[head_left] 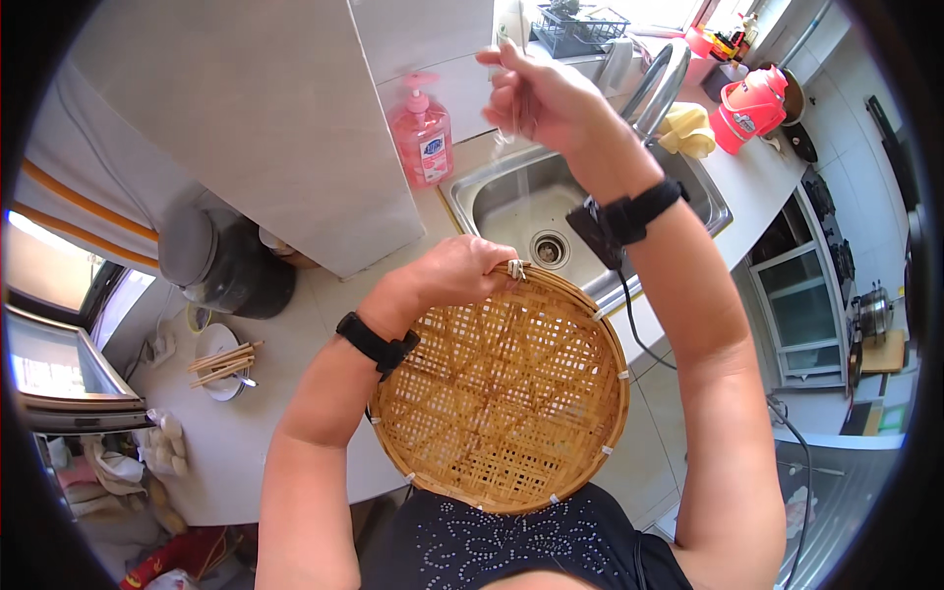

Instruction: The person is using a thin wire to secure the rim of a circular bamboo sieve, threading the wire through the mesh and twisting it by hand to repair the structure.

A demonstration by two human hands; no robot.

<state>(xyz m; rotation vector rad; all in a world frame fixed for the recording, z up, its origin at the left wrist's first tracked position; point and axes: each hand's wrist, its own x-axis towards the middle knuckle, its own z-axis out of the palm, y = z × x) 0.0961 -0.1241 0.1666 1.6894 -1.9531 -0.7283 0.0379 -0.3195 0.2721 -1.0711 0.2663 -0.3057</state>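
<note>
My left hand (457, 267) is closed around the upper rim of a round woven bamboo basket (501, 393), which is tilted against my body with its woven face showing. A white tie sits on the rim beside my fingers. My right hand (541, 103) is raised over the steel sink (492, 211), left of the curved faucet (666, 88). Its fingers are loosely bent and apart, with no object visible in them. Pale blurred streaks, perhaps water, show just below those fingers. Behind the sink's left corner stands a pink soap pump bottle (424, 138).
A yellow cloth (686, 130) and pink thermos (749, 110) stand right of the faucet. A black dish rack (580, 29) is behind. On the left counter are a dark lidded bucket (241, 270) and a white plate (218, 349) with wooden sticks. A cable hangs from my right wrist strap.
</note>
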